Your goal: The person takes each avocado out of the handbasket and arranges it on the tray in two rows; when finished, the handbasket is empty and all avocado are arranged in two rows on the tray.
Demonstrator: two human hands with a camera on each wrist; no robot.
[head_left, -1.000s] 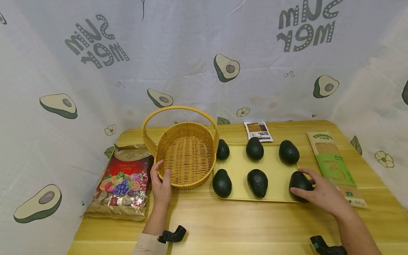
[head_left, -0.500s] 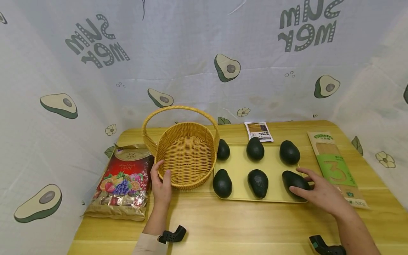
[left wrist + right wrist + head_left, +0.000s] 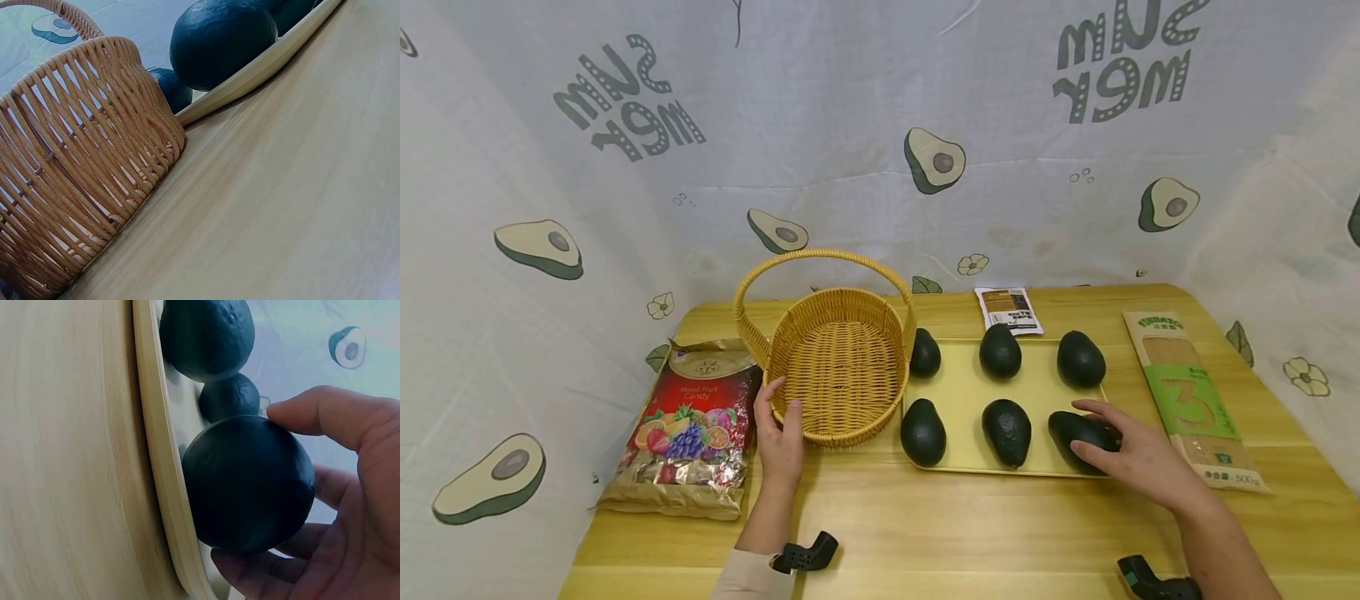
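Near the tray's front right corner, my right hand (image 3: pixel 1138 458) grips an avocado (image 3: pixel 1066 435) between thumb and fingers. In the right wrist view this dark avocado (image 3: pixel 247 487) hangs close to the tray's rim; whether it touches the tray I cannot tell. Several other avocados (image 3: pixel 1006 432) lie in two rows on the pale yellow tray (image 3: pixel 966 408). My left hand (image 3: pixel 781 446) holds the near left side of a yellow wicker basket (image 3: pixel 838 375), thumb and a finger at its rim. The basket is empty. The left wrist view shows its woven wall (image 3: pixel 81 156), with the hand mostly out of frame.
Left of the basket lies a bag of mixed fruit candy (image 3: pixel 688 425). A pack of noodles (image 3: pixel 1195 400) lies right of the tray, and a small white packet (image 3: pixel 1009 308) behind it. A printed curtain (image 3: pixel 850 183) encloses the table (image 3: pixel 940 533).
The right hand has turned its avocado from upright to slanted and shifted it slightly left. The left hand and the basket stay in place.
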